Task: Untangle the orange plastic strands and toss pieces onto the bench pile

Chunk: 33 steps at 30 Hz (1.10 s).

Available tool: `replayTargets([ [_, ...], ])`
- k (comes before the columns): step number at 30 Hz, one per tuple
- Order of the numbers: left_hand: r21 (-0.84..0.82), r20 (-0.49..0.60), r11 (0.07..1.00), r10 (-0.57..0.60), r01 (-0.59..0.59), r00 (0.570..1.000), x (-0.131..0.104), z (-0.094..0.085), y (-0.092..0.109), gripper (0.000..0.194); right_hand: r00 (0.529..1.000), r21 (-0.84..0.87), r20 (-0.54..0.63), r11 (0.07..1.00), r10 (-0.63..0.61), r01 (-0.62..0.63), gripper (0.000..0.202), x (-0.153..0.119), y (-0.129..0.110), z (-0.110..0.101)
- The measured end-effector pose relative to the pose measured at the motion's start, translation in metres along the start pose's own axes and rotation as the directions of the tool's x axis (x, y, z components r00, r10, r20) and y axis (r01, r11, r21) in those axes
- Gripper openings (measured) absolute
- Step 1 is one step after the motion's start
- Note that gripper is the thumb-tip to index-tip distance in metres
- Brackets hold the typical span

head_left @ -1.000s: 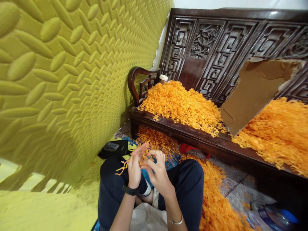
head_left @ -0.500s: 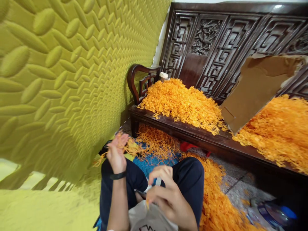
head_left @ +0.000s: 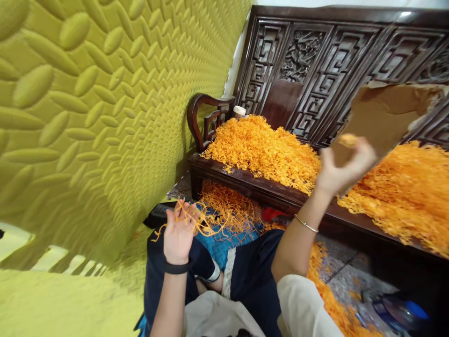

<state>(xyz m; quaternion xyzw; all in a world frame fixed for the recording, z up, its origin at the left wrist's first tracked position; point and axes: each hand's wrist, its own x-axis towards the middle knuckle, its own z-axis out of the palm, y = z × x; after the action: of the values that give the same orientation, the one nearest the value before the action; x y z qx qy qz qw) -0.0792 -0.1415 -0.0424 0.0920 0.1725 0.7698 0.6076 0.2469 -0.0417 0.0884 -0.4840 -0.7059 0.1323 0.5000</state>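
My left hand [head_left: 179, 236] is palm up over my left knee, with thin orange strands [head_left: 206, 224] lying across its spread fingers and trailing off to both sides. My right hand [head_left: 345, 166] is stretched out in front of the brown cardboard [head_left: 379, 117], blurred by motion. Its thumb and fingers stand apart. Just beyond the fingertips shows a small yellow-orange piece [head_left: 348, 139]; whether the fingers touch it I cannot tell. Below and left of this hand, a heap of curly orange pieces [head_left: 266, 150] covers part of the dark wooden bench [head_left: 242, 178].
Another orange heap [head_left: 417, 187] lies right of the cardboard. Loose orange strands [head_left: 228, 206] lie under the bench over blue material. More orange pieces [head_left: 333, 299] cover the floor near a blue-capped bottle [head_left: 400, 311]. A yellow textured wall [head_left: 115, 117] rises on the left.
My right hand has swung from my lap up and right to the cardboard, its fingers spreading. My left hand has shifted slightly right, its palm more exposed, the strands still on it.
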Motion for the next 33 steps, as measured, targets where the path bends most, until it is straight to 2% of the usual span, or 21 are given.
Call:
replayTargets([
  [2, -0.062, 0.041, 0.997, -0.048, 0.05, 0.998, -0.004, 0.004, -0.002, 0.034, 0.984, -0.072, -0.112, 0.986, 0.139, -0.148, 0.05, 0.004, 0.014, 0.015],
  [3, -0.086, 0.069, 0.994, -0.062, 0.068, 0.996, -0.007, 0.007, -0.003, 0.034, 0.973, -0.087, -0.125, 0.975, 0.193, -0.205, 0.055, -0.002, 0.02, 0.027],
  [4, -0.107, 0.099, 0.991, -0.072, 0.082, 0.993, -0.01, 0.01, -0.004, 0.035, 0.971, -0.092, -0.088, 0.968, 0.224, -0.232, 0.055, -0.011, 0.025, 0.042],
  [6, -0.133, 0.151, 0.986, -0.084, 0.104, 0.985, -0.015, 0.017, -0.006, 0.038, 0.968, -0.029, 0.067, 0.97, 0.241, -0.24, 0.046, -0.037, 0.028, 0.074],
  [9, -0.135, 0.173, 0.983, -0.101, 0.126, 0.98, -0.02, 0.025, -0.007, 0.043, 0.932, 0.227, 0.292, 0.932, 0.213, -0.284, 0.031, -0.076, 0.016, 0.113],
  [11, -0.126, 0.16, 0.983, -0.112, 0.132, 0.981, -0.021, 0.027, -0.007, 0.047, 0.918, 0.397, 0.368, 0.868, 0.148, -0.299, 0.026, -0.096, 0.0, 0.128],
  [15, -0.118, 0.173, 0.985, -0.103, 0.125, 0.979, -0.021, 0.025, -0.006, 0.053, 0.937, 0.574, 0.35, 0.787, 0.015, -0.227, 0.02, -0.12, -0.031, 0.138],
  [17, -0.108, 0.191, 0.987, -0.098, 0.12, 0.977, -0.021, 0.024, -0.006, 0.054, 0.948, 0.586, 0.318, 0.785, 0.008, -0.203, 0.014, -0.128, -0.042, 0.138],
  [19, -0.091, 0.204, 0.989, -0.093, 0.114, 0.974, -0.022, 0.024, -0.006, 0.055, 0.932, 0.519, 0.357, 0.818, 0.056, -0.248, 0.015, -0.136, -0.049, 0.14],
  [23, -0.054, 0.23, 0.992, -0.095, 0.11, 0.969, -0.027, 0.028, -0.008, 0.056, 0.856, 0.396, 0.483, 0.827, 0.183, -0.4, 0.025, -0.147, -0.058, 0.151],
  [25, -0.034, 0.241, 0.992, -0.109, 0.12, 0.964, -0.029, 0.03, -0.011, 0.057, 0.842, 0.465, 0.505, 0.762, 0.188, -0.45, 0.03, -0.149, -0.061, 0.16],
  [29, -0.008, 0.24, 0.99, -0.133, 0.138, 0.962, -0.033, 0.03, -0.016, 0.057, 0.825, 0.617, 0.508, 0.564, 0.246, -0.548, 0.031, -0.148, -0.059, 0.173],
  [33, 0.01, 0.192, 0.986, -0.163, 0.164, 0.968, -0.029, 0.021, -0.012, 0.055, 0.804, 0.596, 0.512, 0.548, 0.303, -0.587, 0.03, -0.15, -0.047, 0.163],
])
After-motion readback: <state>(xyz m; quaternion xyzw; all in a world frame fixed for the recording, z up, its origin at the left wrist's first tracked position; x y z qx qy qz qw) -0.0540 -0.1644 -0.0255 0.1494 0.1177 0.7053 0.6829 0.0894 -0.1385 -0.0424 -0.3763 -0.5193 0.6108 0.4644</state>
